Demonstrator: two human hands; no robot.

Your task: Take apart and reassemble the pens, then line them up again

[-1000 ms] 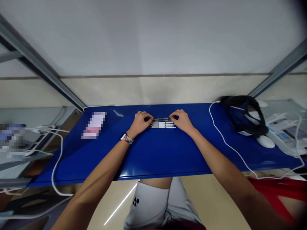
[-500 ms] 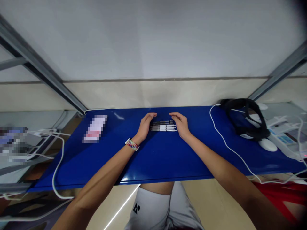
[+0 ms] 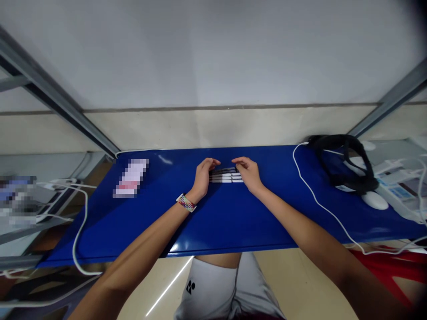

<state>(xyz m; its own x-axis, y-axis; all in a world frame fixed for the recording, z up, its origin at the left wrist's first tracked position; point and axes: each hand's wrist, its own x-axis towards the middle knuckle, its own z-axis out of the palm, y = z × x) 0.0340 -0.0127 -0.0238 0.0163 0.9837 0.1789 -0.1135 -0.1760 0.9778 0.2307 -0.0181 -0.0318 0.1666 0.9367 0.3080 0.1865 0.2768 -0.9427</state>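
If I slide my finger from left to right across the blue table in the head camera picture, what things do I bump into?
White cable → blurred card → left hand → row of pens → right hand → second white cable → black headband → white mouse.

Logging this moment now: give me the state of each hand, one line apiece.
Left hand: open, fingers against the left ends of the row of pens, gripping nothing.
Right hand: open, fingers at the pens' right ends, gripping nothing.
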